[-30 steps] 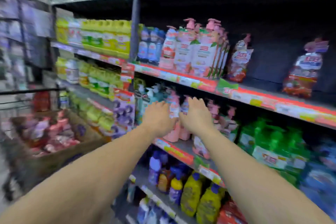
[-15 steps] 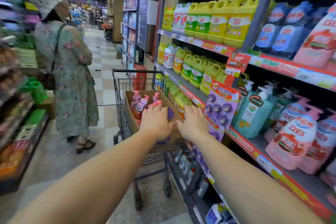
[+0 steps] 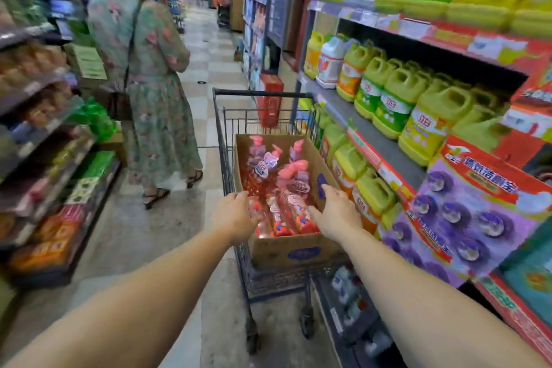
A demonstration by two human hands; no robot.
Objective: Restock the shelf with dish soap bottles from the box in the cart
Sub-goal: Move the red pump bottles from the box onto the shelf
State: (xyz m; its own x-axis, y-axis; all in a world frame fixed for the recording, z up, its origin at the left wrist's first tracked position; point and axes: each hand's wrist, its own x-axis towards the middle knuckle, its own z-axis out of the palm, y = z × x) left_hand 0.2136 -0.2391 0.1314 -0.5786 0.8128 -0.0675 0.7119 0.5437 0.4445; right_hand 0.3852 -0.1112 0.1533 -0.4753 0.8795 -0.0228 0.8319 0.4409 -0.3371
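Note:
A brown cardboard box (image 3: 298,251) sits in a wire shopping cart (image 3: 227,158) in the aisle. Several pink pump bottles of dish soap (image 3: 283,188) lie and stand inside it. My left hand (image 3: 236,215) reaches over the box's near left corner, fingers relaxed, holding nothing. Over the near right part of the box, just above the bottles, is my right hand (image 3: 337,212), fingers straight and empty. The shelf (image 3: 373,140) runs along the right side.
Yellow-green detergent jugs (image 3: 397,98) fill the shelf beside the cart. A purple hanging display card (image 3: 472,206) juts out at right. A person in a floral dress (image 3: 149,84) stands in the aisle left of the cart. More shelving (image 3: 44,128) lines the left.
My view turned left from the shelf's pink bottles to the cart. Both hands came away from the shelf empty and now reach down over the box.

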